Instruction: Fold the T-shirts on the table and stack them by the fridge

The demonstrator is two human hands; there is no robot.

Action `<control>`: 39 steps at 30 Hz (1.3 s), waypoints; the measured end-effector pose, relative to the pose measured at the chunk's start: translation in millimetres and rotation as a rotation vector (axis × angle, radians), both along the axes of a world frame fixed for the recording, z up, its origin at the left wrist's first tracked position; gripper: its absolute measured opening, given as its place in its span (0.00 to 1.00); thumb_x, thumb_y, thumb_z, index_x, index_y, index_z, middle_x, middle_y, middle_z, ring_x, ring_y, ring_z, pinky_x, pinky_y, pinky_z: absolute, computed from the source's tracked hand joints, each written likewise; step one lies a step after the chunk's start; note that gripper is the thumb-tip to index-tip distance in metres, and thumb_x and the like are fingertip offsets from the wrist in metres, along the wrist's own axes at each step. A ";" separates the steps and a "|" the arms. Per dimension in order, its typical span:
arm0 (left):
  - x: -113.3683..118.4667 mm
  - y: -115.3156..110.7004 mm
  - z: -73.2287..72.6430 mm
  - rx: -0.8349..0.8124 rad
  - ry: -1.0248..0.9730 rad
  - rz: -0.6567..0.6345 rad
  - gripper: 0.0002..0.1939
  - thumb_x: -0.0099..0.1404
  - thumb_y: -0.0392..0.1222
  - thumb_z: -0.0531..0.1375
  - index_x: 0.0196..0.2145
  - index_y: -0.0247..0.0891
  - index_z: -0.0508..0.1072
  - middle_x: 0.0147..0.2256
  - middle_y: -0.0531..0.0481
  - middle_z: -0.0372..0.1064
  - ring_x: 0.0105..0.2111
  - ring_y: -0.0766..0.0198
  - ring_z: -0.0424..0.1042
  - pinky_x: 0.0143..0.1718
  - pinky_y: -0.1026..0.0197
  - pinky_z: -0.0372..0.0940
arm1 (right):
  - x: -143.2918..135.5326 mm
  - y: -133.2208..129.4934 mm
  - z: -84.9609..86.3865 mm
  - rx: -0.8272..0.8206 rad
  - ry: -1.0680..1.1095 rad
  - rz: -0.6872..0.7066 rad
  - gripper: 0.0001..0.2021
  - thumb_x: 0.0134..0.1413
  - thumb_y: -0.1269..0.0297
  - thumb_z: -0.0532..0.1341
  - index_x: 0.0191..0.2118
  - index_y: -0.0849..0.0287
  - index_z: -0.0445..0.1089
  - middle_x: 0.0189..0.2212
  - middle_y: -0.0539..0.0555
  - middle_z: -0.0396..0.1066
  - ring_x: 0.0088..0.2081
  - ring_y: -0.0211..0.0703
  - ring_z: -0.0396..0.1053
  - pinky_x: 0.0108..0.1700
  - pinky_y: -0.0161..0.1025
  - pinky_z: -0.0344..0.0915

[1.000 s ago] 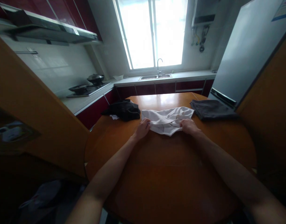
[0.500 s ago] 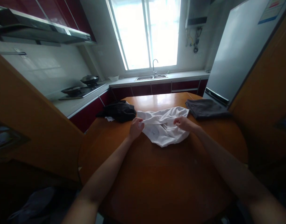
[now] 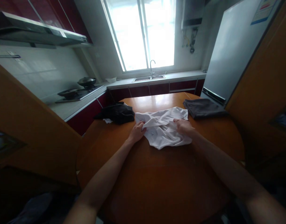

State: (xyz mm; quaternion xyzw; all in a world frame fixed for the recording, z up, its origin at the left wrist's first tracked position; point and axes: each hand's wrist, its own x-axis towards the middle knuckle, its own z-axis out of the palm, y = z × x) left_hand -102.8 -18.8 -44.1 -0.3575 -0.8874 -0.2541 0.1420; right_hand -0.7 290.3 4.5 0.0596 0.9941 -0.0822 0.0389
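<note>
A white garment [image 3: 165,133], perhaps a shirt, lies crumpled and partly folded over itself on the wooden table [image 3: 157,180]. A small dark mark shows on its left part. My left hand [image 3: 137,131] is closed on the garment's left edge, with the thumb and fingers pinching the cloth. At the right side, my right hand [image 3: 183,126] is closed on the fabric, its fingertips partly hidden by the folds.
Dark bunched clothing [image 3: 117,112] lies left of the white garment. A dark grey folded cloth [image 3: 205,109] is at the right. Beyond the table are a counter with a sink [image 3: 149,78], a stove with pans [image 3: 87,81], and a fridge [image 3: 234,49].
Both hands have come down slightly with the white cloth, and its raised front fold now lies flatter. The gap under that fold has closed. The view has shifted slightly.
</note>
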 end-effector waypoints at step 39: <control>-9.1 -10.8 45.4 0.275 -0.006 0.093 0.12 0.64 0.48 0.60 0.39 0.38 0.78 0.29 0.53 0.73 0.27 0.65 0.68 0.31 0.64 0.63 | -62.7 75.5 -3.8 -0.554 0.500 -0.493 0.06 0.58 0.68 0.62 0.34 0.62 0.77 0.27 0.61 0.79 0.31 0.48 0.79 0.35 0.37 0.73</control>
